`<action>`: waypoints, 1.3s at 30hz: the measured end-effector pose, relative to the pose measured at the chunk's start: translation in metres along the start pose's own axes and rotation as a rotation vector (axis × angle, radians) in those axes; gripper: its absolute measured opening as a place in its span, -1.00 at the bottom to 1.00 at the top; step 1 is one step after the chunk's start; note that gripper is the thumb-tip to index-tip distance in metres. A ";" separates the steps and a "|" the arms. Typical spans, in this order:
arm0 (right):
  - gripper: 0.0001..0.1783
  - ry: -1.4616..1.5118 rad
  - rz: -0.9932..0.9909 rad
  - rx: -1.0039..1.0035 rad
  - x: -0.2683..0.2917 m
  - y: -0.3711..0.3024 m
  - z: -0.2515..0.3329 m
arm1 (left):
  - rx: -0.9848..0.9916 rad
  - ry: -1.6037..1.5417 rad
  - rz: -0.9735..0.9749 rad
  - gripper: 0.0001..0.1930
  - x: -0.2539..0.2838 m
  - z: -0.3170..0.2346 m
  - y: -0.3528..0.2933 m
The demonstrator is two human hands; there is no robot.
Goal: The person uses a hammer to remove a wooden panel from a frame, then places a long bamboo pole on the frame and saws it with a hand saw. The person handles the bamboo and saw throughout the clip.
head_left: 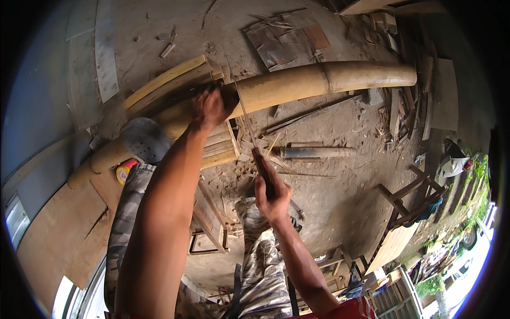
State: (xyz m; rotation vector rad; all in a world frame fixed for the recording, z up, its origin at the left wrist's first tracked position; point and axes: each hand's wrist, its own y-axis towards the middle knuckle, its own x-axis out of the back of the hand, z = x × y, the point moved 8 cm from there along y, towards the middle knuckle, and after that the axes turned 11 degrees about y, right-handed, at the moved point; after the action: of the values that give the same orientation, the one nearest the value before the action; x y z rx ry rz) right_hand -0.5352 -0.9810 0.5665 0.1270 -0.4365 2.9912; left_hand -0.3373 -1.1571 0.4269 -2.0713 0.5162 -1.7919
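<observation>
A long, thick bamboo pole (pixel 287 87) lies slantwise across a low wooden bench (pixel 218 146). My left hand (pixel 211 109) is closed over the pole, just left of the saw; the fingertips are partly hidden in shadow. In my right hand (pixel 273 196), the fingers wrap round the dark handle of a handsaw (pixel 245 114). Its narrow blade points away from me and crosses the pole close to my left hand. How deep the blade sits in the bamboo I cannot tell. My left foot, in a grey perforated clog (pixel 144 139), rests on the pole's left part.
A red and yellow tape measure (pixel 125 170) lies beside my left leg. Beyond the pole, a weathered board (pixel 287 42) lies on the dirt floor. A shorter round piece (pixel 319 152) and wood scraps lie nearer. A wooden frame (pixel 409 196) stands at the right.
</observation>
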 end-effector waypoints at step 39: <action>-0.47 -0.082 -0.022 0.044 0.002 -0.032 0.012 | -0.003 0.139 -0.041 -0.46 -0.016 0.014 0.006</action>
State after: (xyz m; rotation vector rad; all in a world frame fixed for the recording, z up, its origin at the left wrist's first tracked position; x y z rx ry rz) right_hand -0.5323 -0.9537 0.5871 0.2581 -0.3751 2.9833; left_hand -0.3257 -1.1539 0.4088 -1.9822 0.5173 -1.9692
